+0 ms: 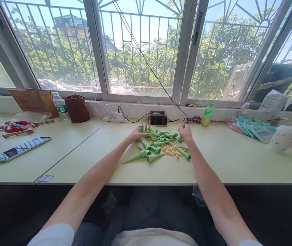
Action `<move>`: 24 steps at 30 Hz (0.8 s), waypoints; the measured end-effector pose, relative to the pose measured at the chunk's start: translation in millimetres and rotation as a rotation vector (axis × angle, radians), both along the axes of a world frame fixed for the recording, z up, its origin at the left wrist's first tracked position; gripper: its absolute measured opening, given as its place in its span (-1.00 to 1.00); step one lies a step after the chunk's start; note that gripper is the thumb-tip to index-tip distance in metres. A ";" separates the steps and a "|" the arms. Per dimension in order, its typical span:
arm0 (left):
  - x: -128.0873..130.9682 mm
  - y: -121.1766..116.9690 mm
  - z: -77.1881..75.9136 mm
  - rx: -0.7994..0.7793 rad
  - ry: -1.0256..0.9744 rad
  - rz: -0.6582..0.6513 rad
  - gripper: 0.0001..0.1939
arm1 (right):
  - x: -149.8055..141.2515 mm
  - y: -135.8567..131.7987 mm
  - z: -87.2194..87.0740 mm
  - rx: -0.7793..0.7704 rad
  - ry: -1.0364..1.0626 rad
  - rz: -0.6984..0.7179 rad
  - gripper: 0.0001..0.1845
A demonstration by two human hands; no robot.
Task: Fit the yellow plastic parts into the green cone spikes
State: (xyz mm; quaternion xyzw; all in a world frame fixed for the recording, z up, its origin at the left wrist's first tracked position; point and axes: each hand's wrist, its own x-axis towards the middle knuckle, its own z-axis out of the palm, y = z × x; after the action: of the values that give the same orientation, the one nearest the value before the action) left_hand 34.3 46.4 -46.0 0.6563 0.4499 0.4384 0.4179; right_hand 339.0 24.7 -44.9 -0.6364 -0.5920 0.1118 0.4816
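Head view — right hand (186, 132) grips an upright green cone (180, 139) right of cone pile (163, 140); left hand (136, 133) beside standing cones (146, 127), left of it — can't tell grip.

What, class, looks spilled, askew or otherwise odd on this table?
The small yellow pieces lie strewn among jumbled green cones, so they could pass for a spill, though that scatter may be deliberate. Beyond the cones, a blocky pixelated patch looks unnatural; what it hides cannot be told.
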 end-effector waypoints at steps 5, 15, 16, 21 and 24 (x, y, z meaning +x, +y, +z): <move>5.9 -3.9 -0.9 -0.014 0.023 -0.029 -0.12 | -5.8 -4.1 2.1 -0.009 0.205 0.022 -0.58; -0.1 -22.4 12.3 0.153 0.174 0.261 0.12 | -13.4 -25.9 21.6 0.122 0.086 -0.217 -0.56; -1.0 -28.5 16.7 0.268 0.179 0.337 0.04 | -15.6 -28.6 24.3 0.227 0.064 -0.317 -0.54; 9.8 -69.5 42.0 0.733 0.243 0.427 -0.68 | -35.1 -46.5 37.8 0.631 -0.051 -0.397 -0.68; 29.1 -85.5 46.8 0.699 0.460 0.007 -0.80 | -48.8 -53.9 38.5 0.551 -0.080 -0.125 -0.69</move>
State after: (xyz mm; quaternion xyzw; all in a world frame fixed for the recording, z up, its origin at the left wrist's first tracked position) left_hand 63.5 -39.1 0.8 0.8380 0.3576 0.4082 0.0570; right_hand 290.2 -29.2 -6.4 -0.5206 -0.5782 -0.1084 0.6188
